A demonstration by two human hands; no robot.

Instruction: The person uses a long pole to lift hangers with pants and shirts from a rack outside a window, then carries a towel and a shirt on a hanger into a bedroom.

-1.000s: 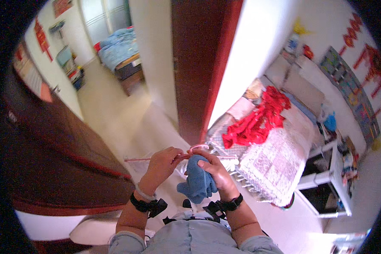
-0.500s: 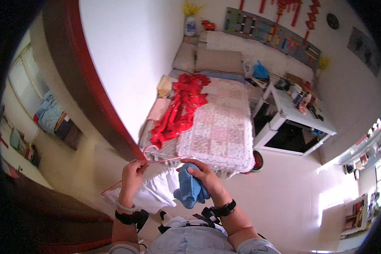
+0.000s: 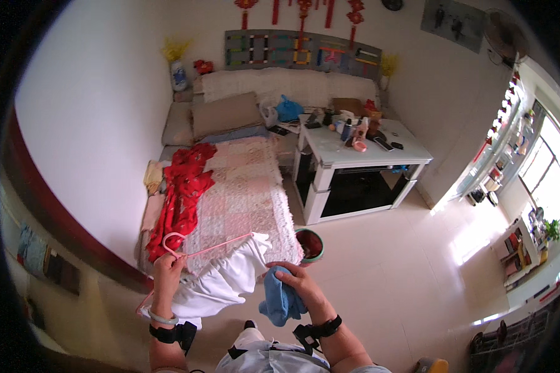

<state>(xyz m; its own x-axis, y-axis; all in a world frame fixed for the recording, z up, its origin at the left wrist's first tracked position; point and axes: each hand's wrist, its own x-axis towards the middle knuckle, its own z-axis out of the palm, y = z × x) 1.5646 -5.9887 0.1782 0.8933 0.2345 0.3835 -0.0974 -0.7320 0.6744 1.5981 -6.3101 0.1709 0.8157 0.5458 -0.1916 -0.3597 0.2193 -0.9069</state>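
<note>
My left hand (image 3: 167, 272) is closed round the neck of a pink clothes hanger (image 3: 221, 246), just under its hook. From the hanger a white gathered garment (image 3: 221, 283) hangs down, its far end bunched near the hanger's right tip. A folded blue cloth (image 3: 279, 299) is gripped in my right hand (image 3: 298, 281), thumb on top. That hand is close to the garment's right edge; whether its fingertips touch the white fabric, I cannot tell.
Ahead is a couch with a pale pink quilted cover (image 3: 242, 193) and a crumpled red garment (image 3: 183, 193). A white glass-topped table (image 3: 379, 149) holds bottles and a phone. A bucket (image 3: 310, 245) stands by the couch corner. The white wall (image 3: 99, 124) rises at left.
My view has swung right and closer to the couch, bringing the window side into sight. The hanger and white garment are raised and spread more over the couch edge. Both grips are unchanged.
</note>
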